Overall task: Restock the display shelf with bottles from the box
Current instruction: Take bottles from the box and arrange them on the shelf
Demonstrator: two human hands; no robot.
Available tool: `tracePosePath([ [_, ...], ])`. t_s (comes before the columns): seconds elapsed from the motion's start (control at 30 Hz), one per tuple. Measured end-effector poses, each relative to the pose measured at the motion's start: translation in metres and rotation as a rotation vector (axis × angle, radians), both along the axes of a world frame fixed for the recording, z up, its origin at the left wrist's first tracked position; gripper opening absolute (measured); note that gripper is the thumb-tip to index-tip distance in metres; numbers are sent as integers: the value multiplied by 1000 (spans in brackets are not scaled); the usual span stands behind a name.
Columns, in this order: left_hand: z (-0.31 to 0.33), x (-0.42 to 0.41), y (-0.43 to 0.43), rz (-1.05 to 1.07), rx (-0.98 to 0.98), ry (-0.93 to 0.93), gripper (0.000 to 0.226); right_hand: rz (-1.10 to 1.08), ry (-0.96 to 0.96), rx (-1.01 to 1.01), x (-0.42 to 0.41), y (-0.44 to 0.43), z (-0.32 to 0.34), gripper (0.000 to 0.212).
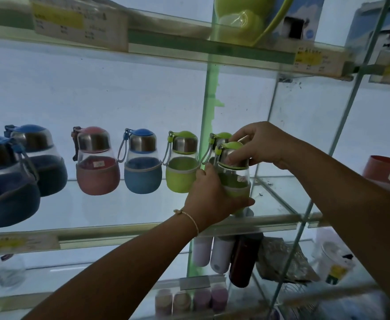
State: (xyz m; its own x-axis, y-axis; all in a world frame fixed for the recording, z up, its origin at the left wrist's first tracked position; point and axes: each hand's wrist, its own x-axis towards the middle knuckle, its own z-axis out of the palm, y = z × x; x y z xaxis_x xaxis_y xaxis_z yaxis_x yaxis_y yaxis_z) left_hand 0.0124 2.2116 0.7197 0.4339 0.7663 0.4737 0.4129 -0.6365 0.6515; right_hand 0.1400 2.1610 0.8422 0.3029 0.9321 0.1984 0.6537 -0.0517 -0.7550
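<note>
Green-sleeved glass bottle point(234, 179) is upright: my left grip point(209, 199) wrapped round its body, right grip point(258, 144) pinching the steel cap. Glass shelf point(120, 211) sits right underneath, so straight down, I reckon.

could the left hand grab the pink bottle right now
Probably not yet: the left hand grips the green bottle. Nothing stands in front of the pink bottle, so once freed it likely could.
</note>
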Motion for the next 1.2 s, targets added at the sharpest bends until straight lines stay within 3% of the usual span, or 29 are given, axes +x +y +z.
tracePosePath([
  [0.37,-1,-2,-4,27,42,33,97,19,-40,-4,1,-1,-2,48],
  [0.6,3,-7,-3,-19,-28,52,125,14,-52,8,-4,-5,-2,54],
  [0.8,19,-26,-3,-30,-26,76,126,-37,-112,150,-20,-5,8,62],
  [0.9,32,-41,-3,-25,33,121,131,-66,-177,255,-36,0,12,56],
  [1.03,55,-75,-3,27,151,109,112,-2,-202,312,-73,11,19,44],
  [1.2,81,-134,6,134,225,171,104,79,-182,306,-125,29,26,36],
])
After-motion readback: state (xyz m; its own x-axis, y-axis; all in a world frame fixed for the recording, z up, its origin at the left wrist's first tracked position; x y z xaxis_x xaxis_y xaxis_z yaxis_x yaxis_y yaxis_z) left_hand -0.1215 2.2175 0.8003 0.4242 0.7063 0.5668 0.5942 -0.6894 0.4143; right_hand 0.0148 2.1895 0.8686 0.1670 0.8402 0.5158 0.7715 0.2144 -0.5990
